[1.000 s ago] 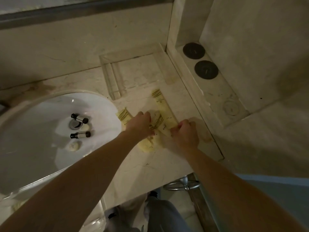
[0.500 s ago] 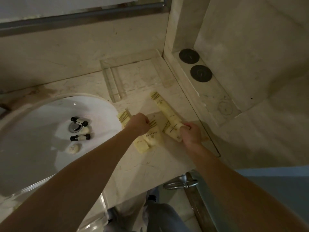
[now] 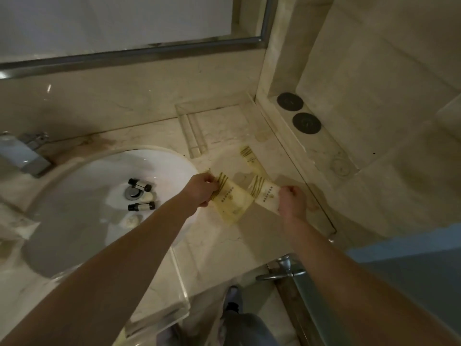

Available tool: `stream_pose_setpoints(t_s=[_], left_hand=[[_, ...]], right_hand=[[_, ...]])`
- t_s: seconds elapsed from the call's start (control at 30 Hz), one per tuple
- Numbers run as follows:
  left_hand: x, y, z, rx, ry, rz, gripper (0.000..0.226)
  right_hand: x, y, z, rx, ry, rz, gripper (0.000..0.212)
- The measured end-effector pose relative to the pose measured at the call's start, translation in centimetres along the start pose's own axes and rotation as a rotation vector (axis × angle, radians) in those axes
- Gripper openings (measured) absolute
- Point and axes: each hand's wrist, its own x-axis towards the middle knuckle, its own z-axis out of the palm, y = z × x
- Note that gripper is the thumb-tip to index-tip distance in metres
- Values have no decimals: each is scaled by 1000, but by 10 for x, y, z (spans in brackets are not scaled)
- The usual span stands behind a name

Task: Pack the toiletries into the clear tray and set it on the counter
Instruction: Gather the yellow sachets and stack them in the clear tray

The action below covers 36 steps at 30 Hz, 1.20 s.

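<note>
My left hand (image 3: 202,189) grips the striped end of a stack of pale yellow toiletry packets (image 3: 232,202) on the marble counter (image 3: 219,248). My right hand (image 3: 291,199) holds another yellow packet (image 3: 265,194) by its near end. A third packet (image 3: 250,161) lies flat just beyond them. The clear tray (image 3: 192,132) stands at the back of the counter against the wall, with nothing visible inside. In the white sink (image 3: 82,208) lie two small black-capped bottles (image 3: 139,185) (image 3: 141,206) and two round soaps (image 3: 129,221) by the drain.
A faucet (image 3: 27,156) stands at the sink's left. Two dark round discs (image 3: 306,123) sit on the ledge at right. A clear acrylic piece (image 3: 159,313) overhangs the counter's front edge. A metal ring handle (image 3: 282,270) sticks out below.
Both hands have closed on separate packets and drawn them apart. The left packet stack shifted left and toward me; the view tilted up, showing more mirror.
</note>
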Motion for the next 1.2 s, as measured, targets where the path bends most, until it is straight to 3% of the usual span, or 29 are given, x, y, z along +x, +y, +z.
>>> stream_pose_setpoints(t_s=[0.27,0.4,0.5,0.8,0.9,1.03,1.2], left_hand=[[-41,-24,-71,-70,90,20,14],[-69,-62,-122,-107,239,74,17],[-91,-92,-162,-152,329,95,20],[-158,-170,-221,-260,264,121,26],[-175,-187,-228,-261,239,114,29],[-187,-200,-226,-206,239,102,34],[-189,-210,-213,0,248,48,35]], right_hand=[[-51,-19,41,96,-214,-57,16],[-79,-14,72,22,-317,-94,18],[-100,-11,94,-110,-431,-148,15],[-180,23,145,-587,-705,-528,14],[-203,40,156,-722,-785,-575,13],[-214,60,155,-910,-848,-542,11],[-211,68,148,-1122,-860,-628,11]])
